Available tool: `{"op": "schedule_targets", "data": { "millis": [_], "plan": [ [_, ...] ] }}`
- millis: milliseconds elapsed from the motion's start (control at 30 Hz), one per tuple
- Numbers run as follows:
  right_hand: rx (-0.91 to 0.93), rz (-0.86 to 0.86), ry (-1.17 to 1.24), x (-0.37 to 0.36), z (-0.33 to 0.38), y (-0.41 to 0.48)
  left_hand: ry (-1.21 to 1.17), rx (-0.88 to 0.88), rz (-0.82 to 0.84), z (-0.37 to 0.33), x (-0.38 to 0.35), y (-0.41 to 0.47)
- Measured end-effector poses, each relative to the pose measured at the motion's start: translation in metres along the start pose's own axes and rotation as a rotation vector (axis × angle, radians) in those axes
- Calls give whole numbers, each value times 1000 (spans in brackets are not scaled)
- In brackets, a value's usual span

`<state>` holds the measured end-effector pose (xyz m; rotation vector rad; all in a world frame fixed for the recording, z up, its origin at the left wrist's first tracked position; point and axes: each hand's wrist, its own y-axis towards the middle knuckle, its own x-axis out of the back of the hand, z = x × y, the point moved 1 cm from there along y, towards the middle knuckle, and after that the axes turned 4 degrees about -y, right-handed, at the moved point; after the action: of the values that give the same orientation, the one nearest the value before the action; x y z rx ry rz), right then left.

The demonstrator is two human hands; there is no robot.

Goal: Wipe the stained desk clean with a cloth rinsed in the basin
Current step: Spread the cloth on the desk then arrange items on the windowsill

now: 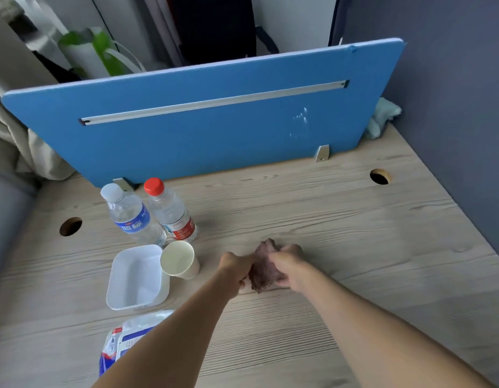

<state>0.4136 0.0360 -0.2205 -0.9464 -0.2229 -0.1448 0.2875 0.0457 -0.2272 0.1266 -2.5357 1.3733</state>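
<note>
A crumpled brownish-purple cloth (263,266) sits bunched on the light wood-grain desk (354,233) near its middle. My left hand (235,268) grips the cloth's left side and my right hand (287,266) grips its right side, both with fingers curled into the fabric. A white rectangular plastic basin (135,277) stands to the left of my hands; whether it holds water I cannot tell. No stain stands out on the desk surface.
A paper cup (181,260) touches the basin's right side. Two water bottles (132,215) (171,210) stand behind them. A plastic packet (125,338) lies at the front left. A blue divider panel (203,119) bounds the back; cable holes (70,226) (380,177) pierce the desk.
</note>
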Motion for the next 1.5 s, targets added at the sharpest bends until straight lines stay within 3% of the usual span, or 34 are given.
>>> {"op": "schedule_targets", "data": {
  "millis": [100,267,567,633,667,733,800,867,1033,1333,1500],
  "plan": [
    [47,44,58,36,2,-2,8,26,101,-14,-26,-17],
    [77,32,102,118,-15,-12,-186,46,259,-27,-101,-55],
    [61,-196,166,293,-91,-29,-96,-235,313,-18,-277,-123],
    [81,-334,-32,326,-110,-27,14,-310,309,-13,-308,-130],
    [97,-418,-278,341,-120,-27,185,-377,267,-9,-319,-130],
    [225,-499,-715,360,-143,-27,743,-537,142,2,-330,-122],
    [425,-388,-830,364,-164,-20,1148,-618,108,12,-330,-112],
    [508,-237,-896,354,-180,-10,1304,-614,121,19,-327,-104],
    [420,-184,-1215,332,-198,22,1397,-731,40,-3,-326,-89],
    [378,-150,-1252,345,-123,83,1446,-651,59,-16,-333,-64],
    [368,-124,-1297,356,-124,83,1476,-636,61,-19,-335,-66]
  ]
}}
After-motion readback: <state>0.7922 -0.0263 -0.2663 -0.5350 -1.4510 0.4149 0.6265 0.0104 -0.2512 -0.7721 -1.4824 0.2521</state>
